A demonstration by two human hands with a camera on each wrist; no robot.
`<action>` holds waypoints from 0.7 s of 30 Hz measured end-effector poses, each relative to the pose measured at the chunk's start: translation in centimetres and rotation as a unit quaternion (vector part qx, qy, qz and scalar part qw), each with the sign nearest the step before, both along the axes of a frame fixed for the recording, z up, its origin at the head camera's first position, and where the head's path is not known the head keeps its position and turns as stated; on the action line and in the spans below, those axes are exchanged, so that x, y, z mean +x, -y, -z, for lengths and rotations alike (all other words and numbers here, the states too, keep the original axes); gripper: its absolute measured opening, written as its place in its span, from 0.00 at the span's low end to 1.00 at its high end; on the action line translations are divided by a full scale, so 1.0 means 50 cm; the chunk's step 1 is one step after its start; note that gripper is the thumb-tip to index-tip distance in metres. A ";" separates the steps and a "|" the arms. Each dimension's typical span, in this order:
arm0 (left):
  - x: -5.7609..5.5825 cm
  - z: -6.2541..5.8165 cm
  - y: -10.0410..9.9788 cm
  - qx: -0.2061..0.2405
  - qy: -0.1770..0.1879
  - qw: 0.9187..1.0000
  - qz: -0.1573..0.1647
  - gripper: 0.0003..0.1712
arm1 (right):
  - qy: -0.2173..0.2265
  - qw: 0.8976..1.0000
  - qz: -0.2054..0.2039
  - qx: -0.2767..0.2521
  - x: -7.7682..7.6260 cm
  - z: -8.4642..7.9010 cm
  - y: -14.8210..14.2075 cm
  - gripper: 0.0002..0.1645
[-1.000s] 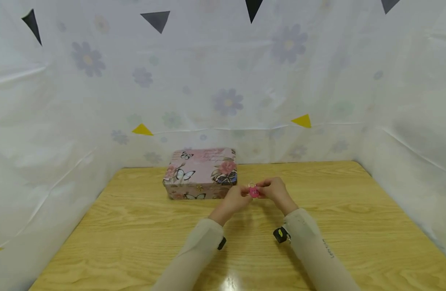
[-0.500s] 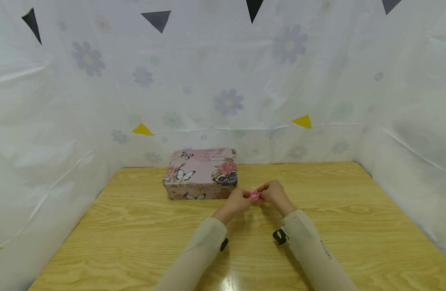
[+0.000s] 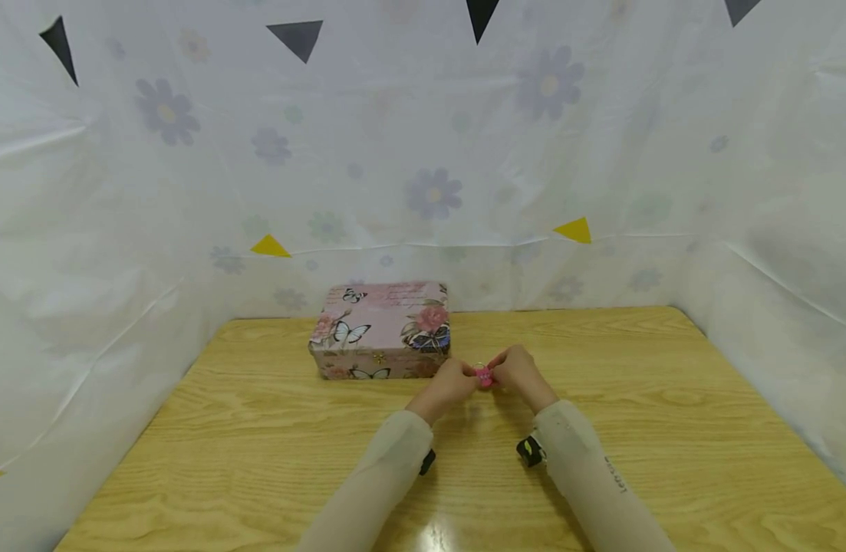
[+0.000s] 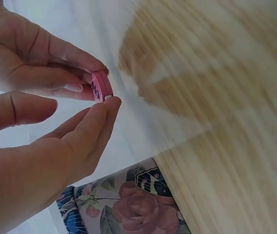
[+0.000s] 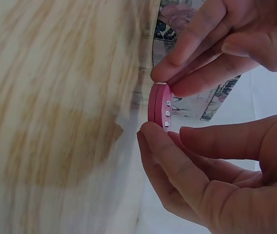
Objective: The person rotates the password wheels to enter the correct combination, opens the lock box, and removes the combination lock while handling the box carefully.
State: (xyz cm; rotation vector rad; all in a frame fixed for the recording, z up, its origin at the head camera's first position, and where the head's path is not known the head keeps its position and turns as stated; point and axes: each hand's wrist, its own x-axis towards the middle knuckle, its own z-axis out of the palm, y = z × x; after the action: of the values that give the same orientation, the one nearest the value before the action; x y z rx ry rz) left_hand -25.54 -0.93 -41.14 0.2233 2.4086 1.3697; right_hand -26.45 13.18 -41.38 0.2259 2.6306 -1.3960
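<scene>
A small pink combination padlock [image 3: 485, 377] with a metal shackle is held between both hands over the table, to the right of the butterfly-print box. Its row of white number dials faces the palms in the right wrist view. My left hand [image 3: 452, 383] holds one side edge with its fingertips, the left thumb standing apart from the lock. On the opposite edge, my right hand [image 3: 519, 373] holds the padlock between fingers and thumb. Seen from the left wrist, the padlock [image 4: 102, 86] is edge-on, with the fingertips of both hands at its two ends.
The pink box [image 3: 381, 322] with roses, butterflies and a small gold clasp stands closed at the back left of the wooden table [image 3: 257, 460]. White flower-print curtains [image 3: 429, 138] surround the table at the back and sides.
Both hands have come slightly down and nearer the person with the padlock. The padlock has turned, its dials coming into sight and then tipping so that it looks flatter.
</scene>
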 end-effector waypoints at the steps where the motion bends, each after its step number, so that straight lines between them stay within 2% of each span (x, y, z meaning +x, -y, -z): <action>1: 0.000 0.000 0.000 -0.001 0.003 1.000 -0.002 0.14 | 0.001 1.000 -0.001 0.002 -0.001 0.001 0.000 0.12; 5: -0.003 0.003 -0.002 0.008 0.013 1.000 -0.008 0.14 | 0.001 1.000 -0.003 0.003 -0.001 0.000 0.001 0.11; 12: -0.005 0.003 -0.004 -0.012 0.001 1.000 -0.006 0.13 | -0.016 0.997 -0.024 0.068 0.005 -0.004 -0.002 0.11; 21: -0.011 0.002 -0.007 -0.010 0.008 1.000 0.000 0.12 | -0.001 0.995 -0.027 0.094 0.005 -0.004 -0.001 0.12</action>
State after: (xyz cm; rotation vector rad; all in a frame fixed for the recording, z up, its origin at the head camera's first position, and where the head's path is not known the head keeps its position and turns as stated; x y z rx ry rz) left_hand -26.07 -0.61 -41.24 0.2063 2.4087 1.3415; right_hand -26.21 13.24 -41.17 0.1732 2.7477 -1.1325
